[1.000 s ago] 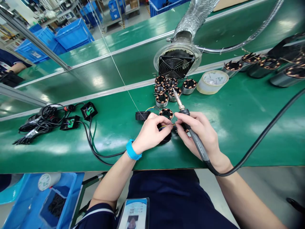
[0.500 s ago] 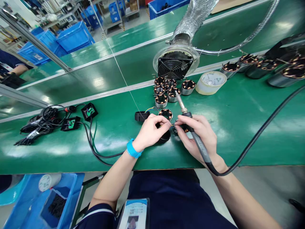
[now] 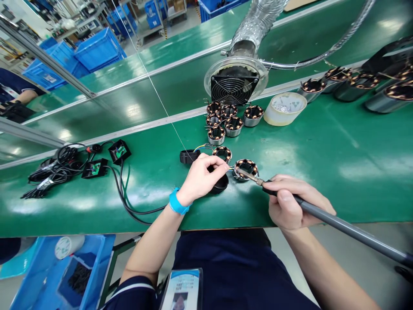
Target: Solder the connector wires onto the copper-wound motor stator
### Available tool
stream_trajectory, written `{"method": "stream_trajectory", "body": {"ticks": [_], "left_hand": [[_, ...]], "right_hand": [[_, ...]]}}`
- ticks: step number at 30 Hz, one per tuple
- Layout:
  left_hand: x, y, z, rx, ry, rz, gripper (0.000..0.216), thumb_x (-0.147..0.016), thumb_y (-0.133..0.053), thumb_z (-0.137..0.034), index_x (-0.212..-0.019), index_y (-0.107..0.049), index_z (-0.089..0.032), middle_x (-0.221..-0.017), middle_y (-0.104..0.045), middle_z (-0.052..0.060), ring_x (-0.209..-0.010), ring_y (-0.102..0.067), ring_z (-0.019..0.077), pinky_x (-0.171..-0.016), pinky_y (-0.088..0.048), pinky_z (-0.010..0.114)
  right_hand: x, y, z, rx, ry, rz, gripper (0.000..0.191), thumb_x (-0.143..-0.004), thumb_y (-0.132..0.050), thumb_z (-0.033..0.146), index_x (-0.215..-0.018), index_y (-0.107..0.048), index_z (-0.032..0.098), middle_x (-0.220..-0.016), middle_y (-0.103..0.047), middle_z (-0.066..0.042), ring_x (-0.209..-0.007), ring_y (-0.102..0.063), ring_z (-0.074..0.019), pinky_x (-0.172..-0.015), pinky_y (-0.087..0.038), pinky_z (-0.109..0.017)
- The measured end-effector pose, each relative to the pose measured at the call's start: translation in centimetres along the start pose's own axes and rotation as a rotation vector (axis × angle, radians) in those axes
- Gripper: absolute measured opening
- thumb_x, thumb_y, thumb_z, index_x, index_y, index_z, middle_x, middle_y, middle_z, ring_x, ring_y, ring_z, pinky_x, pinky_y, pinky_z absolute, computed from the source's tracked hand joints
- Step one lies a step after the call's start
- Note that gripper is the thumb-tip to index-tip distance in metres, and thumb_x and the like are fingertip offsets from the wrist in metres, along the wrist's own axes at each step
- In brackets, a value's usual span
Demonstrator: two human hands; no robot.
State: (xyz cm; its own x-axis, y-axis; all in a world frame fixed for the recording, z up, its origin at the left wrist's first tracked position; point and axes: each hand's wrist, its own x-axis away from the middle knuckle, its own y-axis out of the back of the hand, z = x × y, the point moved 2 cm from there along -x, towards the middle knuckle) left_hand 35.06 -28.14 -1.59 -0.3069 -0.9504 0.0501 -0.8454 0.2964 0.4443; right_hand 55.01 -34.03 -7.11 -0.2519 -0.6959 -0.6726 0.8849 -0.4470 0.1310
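Note:
My right hand (image 3: 297,202) grips a soldering iron (image 3: 318,213) by its dark handle. The iron's metal tip reaches over the near left rim of a motor stator (image 3: 245,168) with copper windings. My left hand (image 3: 206,174) is closed in a pinch on thin wires (image 3: 229,168) at the left of that stator. A thin pale strand (image 3: 153,84) slants down from above and passes behind this hand. Under the hand sits a black round housing (image 3: 220,185), partly hidden. Another black ring-shaped part (image 3: 189,156) with coloured leads and a second stator (image 3: 222,153) lie just beyond.
Several stators (image 3: 225,122) stand before a fume-extractor fan (image 3: 235,89), beside a white tub (image 3: 285,108). Larger stators (image 3: 355,84) line the back right. Black cables (image 3: 58,168) and two open boxes with green boards (image 3: 119,150) lie left. A person's arm (image 3: 26,95) shows far left.
My right hand has moved right and turned the soldering iron from pointing up and away to pointing left, its tip now at the stator. My left hand keeps its pinch, nearly still.

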Motion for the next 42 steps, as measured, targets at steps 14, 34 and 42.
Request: {"method": "stream_trajectory", "body": {"ticks": [14, 34, 42], "left_hand": [[0.0, 0.0, 0.1, 0.005, -0.003, -0.006, 0.02, -0.092, -0.064, -0.031, -0.079, -0.072, -0.019, -0.089, -0.074, 0.003, -0.092, -0.057, 0.0209, -0.087, -0.043, 0.035], [0.0, 0.0, 0.3, 0.002, -0.008, -0.002, 0.02, -0.092, -0.064, -0.031, -0.078, -0.071, -0.018, -0.084, -0.072, 0.002, -0.089, -0.055, 0.0197, -0.085, -0.042, 0.034], [0.0, -0.1, 0.3, 0.007, -0.017, -0.009, 0.019, -0.093, -0.065, -0.03, -0.078, -0.071, -0.018, -0.084, -0.072, 0.002, -0.089, -0.055, 0.0196, -0.085, -0.042, 0.034]], "right_hand": [[-0.8, -0.1, 0.7, 0.03, 0.13, 0.005, 0.021, -0.093, -0.057, 0.032, -0.085, -0.075, 0.024, -0.06, -0.061, 0.0, -0.053, -0.061, -0.0184, -0.051, -0.052, -0.034], [-1.0, -0.8, 1.1, -0.137, 0.097, -0.27, 0.022, -0.083, -0.06, 0.015, -0.089, -0.08, 0.023, -0.054, -0.058, 0.003, -0.049, -0.056, -0.0162, -0.049, -0.045, -0.031], [-1.7, -1.2, 1.5, -0.019, 0.067, -0.051, 0.026, -0.093, -0.06, 0.012, -0.109, -0.076, 0.024, -0.064, -0.064, 0.003, -0.049, -0.059, -0.0137, -0.05, -0.049, -0.028]]}}
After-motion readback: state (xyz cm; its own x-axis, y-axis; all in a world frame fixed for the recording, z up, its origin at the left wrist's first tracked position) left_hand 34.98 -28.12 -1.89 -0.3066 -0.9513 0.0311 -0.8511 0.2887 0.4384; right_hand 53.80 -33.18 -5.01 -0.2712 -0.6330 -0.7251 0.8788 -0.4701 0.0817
